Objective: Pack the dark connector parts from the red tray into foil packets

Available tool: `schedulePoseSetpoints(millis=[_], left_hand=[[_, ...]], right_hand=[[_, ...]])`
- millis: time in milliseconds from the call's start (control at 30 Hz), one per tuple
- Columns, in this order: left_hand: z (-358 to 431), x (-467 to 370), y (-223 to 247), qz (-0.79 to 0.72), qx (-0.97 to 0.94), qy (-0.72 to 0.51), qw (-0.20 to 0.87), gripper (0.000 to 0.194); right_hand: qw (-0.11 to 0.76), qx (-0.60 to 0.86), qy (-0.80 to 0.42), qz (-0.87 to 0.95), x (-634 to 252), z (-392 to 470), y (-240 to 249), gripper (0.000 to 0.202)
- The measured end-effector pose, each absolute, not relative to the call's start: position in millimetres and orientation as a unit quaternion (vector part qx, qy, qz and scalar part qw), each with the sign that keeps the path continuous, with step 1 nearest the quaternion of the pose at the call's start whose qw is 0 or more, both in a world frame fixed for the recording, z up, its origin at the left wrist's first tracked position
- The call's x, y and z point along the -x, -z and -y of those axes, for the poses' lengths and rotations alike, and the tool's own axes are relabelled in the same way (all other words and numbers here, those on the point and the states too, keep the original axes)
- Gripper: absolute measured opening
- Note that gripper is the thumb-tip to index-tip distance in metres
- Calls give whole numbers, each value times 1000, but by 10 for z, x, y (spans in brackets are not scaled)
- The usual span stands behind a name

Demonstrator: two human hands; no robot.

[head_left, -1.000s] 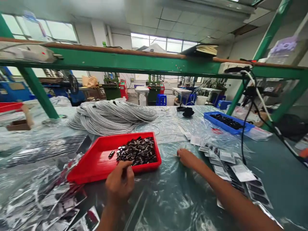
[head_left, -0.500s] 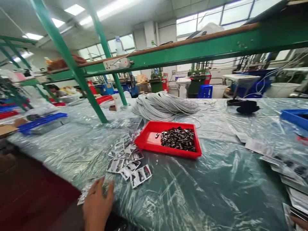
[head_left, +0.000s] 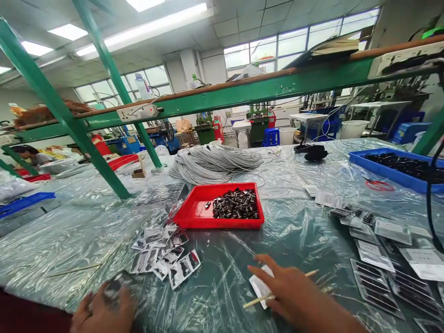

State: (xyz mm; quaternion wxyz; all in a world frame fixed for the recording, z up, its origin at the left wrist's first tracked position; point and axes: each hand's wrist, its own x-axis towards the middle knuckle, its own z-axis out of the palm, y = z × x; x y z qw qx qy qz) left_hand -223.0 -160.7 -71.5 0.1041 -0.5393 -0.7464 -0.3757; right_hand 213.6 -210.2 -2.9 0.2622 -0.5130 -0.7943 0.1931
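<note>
My left hand (head_left: 104,310) is at the bottom left, its fingers curled over a dark, shiny thing too blurred to name. Near the front centre, my right hand (head_left: 282,289) holds a thin wooden stick (head_left: 255,303), with a small white packet (head_left: 260,284) under its fingers. Beyond the hands stands a red tray (head_left: 197,223) with many small black parts (head_left: 237,203) heaped on its right side. Silvery packets (head_left: 183,268) lie scattered to the tray's front left.
Coiled grey cable (head_left: 215,162) lies behind the tray. Flat packets (head_left: 376,282) spread along the right, with a blue tray (head_left: 388,173) behind them. A green shelf beam (head_left: 243,97) crosses above the table. Another stick (head_left: 74,270) lies at left.
The view has turned to the right. My right hand has come from the far right edge to the front centre, now with a stick and packet. My left hand has curled over a dark thing.
</note>
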Motion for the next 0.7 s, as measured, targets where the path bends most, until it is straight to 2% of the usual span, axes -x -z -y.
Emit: schedulePoseSetpoints(millis=[100, 133, 200, 300, 333, 367, 433, 533, 567, 700], left_hand=[[1422, 2328, 752, 759, 568, 315, 43, 51], [1382, 2315, 743, 756, 584, 296, 25, 53], [1371, 2212, 698, 746, 599, 290, 24, 56], [1543, 1785, 633, 720, 575, 369, 122, 52], [1633, 1550, 635, 699, 573, 401, 150, 49], [1726, 1274, 654, 667, 603, 418, 131, 46], [1887, 655, 741, 577, 704, 413, 31, 44], [1998, -149, 897, 537, 781, 304, -94, 87], [2004, -321, 929, 534, 792, 270, -119, 86], [1984, -532, 920, 560, 776, 232, -175, 61]], right_hand=[[424, 500, -265, 707, -2305, 2109, -75, 21], [480, 497, -299, 659, -2369, 2103, -91, 20], [576, 475, -388, 540, -2454, 2057, -95, 39], [666, 391, -513, 374, -2426, 1905, -62, 48], [678, 363, -539, 344, -2376, 1839, -44, 48], [682, 341, -558, 328, -2310, 1771, -22, 47], [668, 322, -587, 324, -2145, 1649, 46, 46], [619, 344, -607, 360, -1885, 1543, 205, 45], [603, 357, -609, 372, -1813, 1531, 262, 46], [588, 343, -638, 360, -1638, 1543, 394, 55]])
